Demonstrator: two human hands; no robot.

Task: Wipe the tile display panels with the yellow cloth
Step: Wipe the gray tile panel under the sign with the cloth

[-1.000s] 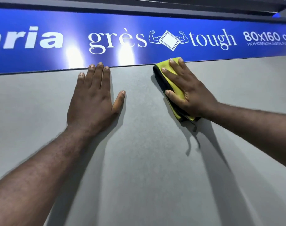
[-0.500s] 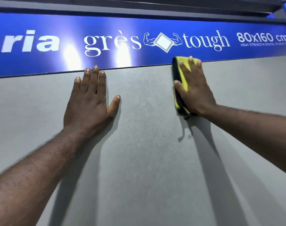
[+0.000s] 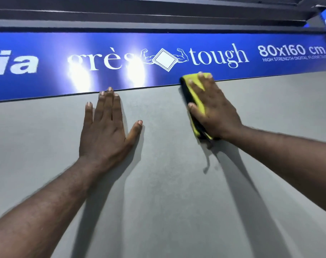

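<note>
Background: grey matte tile panel point(image 3: 167, 192) fills most of the view. A glossy blue banner point(image 3: 270, 71) runs along its top edge, and dark beams point(image 3: 140, 13) lie above that.
Banner: white lettering reads "grès", "tough" and "80x160 cm", with a logo of a tile between two flexed arms. Two bright glares of light sit left of the logo.
Left hand point(image 3: 104, 131): laid flat on the panel with straight fingers held together and the thumb spread out to the side. It holds nothing. The longest fingertips reach the panel's top edge, at the banner's lower border.
Right hand point(image 3: 214, 110): spread flat over the cloth with straight fingers, pressing it against the panel and banner rather than gripping it.
Yellow cloth point(image 3: 194, 86): folded, with a dark edge, under the right hand at the panel's top edge, right of the middle. Its upper end overlaps the banner below the start of "tough". Its lower end shows beside the wrist, where a small dark loop point(image 3: 207, 144) hangs.
Spacing: the hands are apart, with bare panel between them.
Shadows: dark streaks run down the panel below both forearms.
</note>
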